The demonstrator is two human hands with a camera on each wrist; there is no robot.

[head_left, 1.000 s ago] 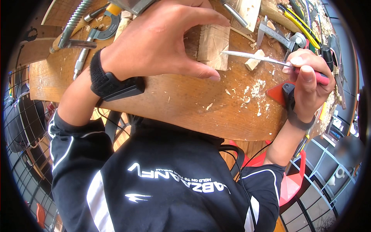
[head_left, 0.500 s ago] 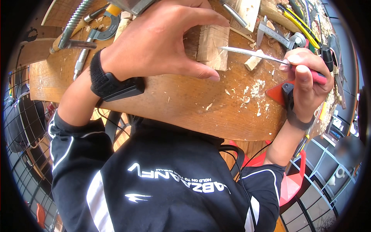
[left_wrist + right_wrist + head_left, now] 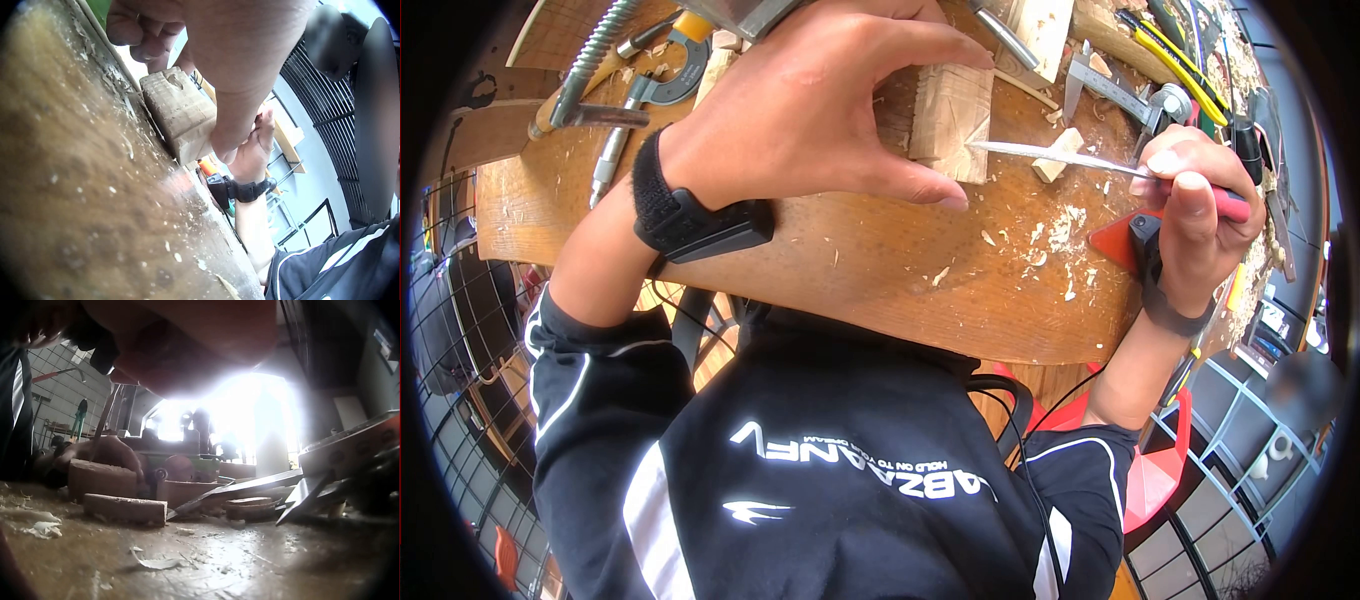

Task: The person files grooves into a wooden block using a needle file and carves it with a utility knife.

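Observation:
A squared wooden block (image 3: 950,125) stands on the workbench in the head view. My left hand (image 3: 810,120) grips it, thumb at the near end and fingers at the far side. In the left wrist view the thumb presses the near end of the block (image 3: 181,119). My right hand (image 3: 1205,205) pinches the pink-red handle of a slim, pointed metal file (image 3: 1090,157). Its tip lies over the right part of the block's top. Seen from the right wrist, the tool slants down onto the block (image 3: 103,481).
Beneath the file lies a small wood offcut (image 3: 1052,170). Vernier calipers (image 3: 1115,92) and yellow-handled pliers (image 3: 1175,65) lie at the back right. A micrometer (image 3: 670,88) and a threaded clamp screw (image 3: 595,55) are at the left. Wood shavings (image 3: 1065,232) are scattered over the workbench (image 3: 860,265).
The file's tip shifted slightly away from me over the block, then came back nearer to me, with small tilts of the right hand. The left hand and block stay put.

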